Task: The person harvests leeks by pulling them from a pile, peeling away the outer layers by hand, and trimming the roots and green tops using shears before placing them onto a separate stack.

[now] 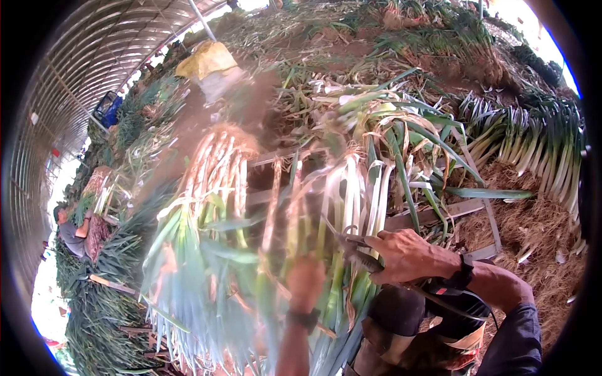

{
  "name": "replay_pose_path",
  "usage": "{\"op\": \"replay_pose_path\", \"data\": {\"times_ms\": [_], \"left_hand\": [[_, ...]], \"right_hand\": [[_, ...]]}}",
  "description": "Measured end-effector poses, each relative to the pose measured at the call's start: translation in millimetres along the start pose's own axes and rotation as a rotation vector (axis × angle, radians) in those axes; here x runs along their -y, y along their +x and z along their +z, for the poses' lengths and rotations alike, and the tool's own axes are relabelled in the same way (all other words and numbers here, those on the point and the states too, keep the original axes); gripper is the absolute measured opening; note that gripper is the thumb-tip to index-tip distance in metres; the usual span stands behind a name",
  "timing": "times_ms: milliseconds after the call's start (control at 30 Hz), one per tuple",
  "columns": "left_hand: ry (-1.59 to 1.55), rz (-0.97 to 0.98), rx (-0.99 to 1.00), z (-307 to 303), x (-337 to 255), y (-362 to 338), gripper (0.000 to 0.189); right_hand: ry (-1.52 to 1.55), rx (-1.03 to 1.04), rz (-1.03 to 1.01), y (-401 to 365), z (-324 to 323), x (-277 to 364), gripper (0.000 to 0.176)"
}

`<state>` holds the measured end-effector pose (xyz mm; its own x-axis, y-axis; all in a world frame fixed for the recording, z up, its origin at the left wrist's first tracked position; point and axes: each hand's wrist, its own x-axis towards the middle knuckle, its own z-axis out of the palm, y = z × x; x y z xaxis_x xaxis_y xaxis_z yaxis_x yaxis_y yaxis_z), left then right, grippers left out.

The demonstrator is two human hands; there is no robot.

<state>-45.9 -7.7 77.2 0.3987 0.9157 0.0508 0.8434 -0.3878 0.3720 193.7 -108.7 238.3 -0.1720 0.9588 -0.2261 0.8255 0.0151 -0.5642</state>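
Long green onions (pixel 213 175) with brown roots lie across a wooden rack in front of me, roots away from me and green leaves toward me. My left hand (pixel 306 282), blurred by motion, is among the stalks at the lower middle; its fingers are smeared. To its right, my right hand (pixel 404 254) is closed around a dark cutting tool (pixel 359 247), whose blades point toward the pale stalks. White-stemmed onions (pixel 352 188) lie just beyond the tool. Dusty brown haze blurs the area above the rooted bunch.
Peeled onions (pixel 533 141) are piled at the right above a heap of trimmed roots (pixel 520 219). Leaf waste (pixel 301 106) covers the ground ahead. Another person (pixel 74 237) works at the far left. A blue crate (pixel 108 109) and a yellow-white sack (pixel 208 66) stand farther back.
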Motion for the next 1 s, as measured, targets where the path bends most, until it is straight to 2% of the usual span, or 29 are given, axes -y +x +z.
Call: {"op": "replay_pose_path", "data": {"times_ms": [67, 100, 200, 233, 333, 500, 600, 633, 733, 767, 800, 933, 1000], "left_hand": [[0.016, 0.015, -0.256, 1.7, 28.1, -4.4, 0.047], [-0.112, -0.058, -0.22, -1.4, 36.1, -4.7, 0.052], [0.068, -0.023, -0.277, -1.8, 42.5, -2.7, 0.055], [0.092, -0.012, -0.281, -0.1, 41.3, -2.7, 0.058], [0.252, -0.038, -0.335, 10.2, 42.5, 0.7, 0.056], [0.217, -0.019, -0.397, 6.0, 42.2, 10.1, 0.024], [-0.085, -0.195, -0.181, -15.3, 40.1, 22.7, 0.02], [-0.11, -0.037, -0.396, -2.1, 51.8, 27.7, 0.016], [-0.638, -0.234, -0.3, -4.7, 67.5, 55.3, 0.018], [-0.919, -0.206, -0.175, -28.9, 54.7, 57.0, 0.017], [-1.042, -0.29, -0.082, -46.3, 42.0, 63.4, 0.013], [-1.083, -0.225, -0.025, -73.9, 24.2, 94.2, 0.019], [-0.925, -0.026, -0.115, -65.1, 49.7, 115.6, 0.027]], "right_hand": [[0.036, 0.063, 0.01, 1.1, 3.9, 1.8, 0.063], [0.04, 0.077, -0.021, 2.1, 7.2, 4.8, 0.062], [0.005, 0.089, -0.111, 6.1, 19.1, 12.6, 0.061], [-0.014, 0.178, -0.089, 9.0, 20.8, 16.1, 0.06], [0.011, 0.272, -0.102, 12.4, 26.0, 21.9, 0.06], [-0.047, 0.295, -0.117, 15.4, 37.3, 21.8, 0.058], [-0.041, 0.301, -0.124, 15.7, 33.6, 25.6, 0.058], [-0.011, 0.283, -0.142, 14.1, 32.9, 25.4, 0.058], [-0.027, 0.255, -0.124, 16.7, 39.6, 21.2, 0.058], [-0.035, 0.249, -0.109, 18.4, 39.0, 20.1, 0.057], [-0.042, 0.244, -0.094, 20.3, 38.4, 19.0, 0.057], [-0.013, 0.148, -0.127, 30.5, 43.2, 8.6, 0.054], [0.009, 0.114, -0.142, 34.8, 42.5, 8.4, 0.054]]}}
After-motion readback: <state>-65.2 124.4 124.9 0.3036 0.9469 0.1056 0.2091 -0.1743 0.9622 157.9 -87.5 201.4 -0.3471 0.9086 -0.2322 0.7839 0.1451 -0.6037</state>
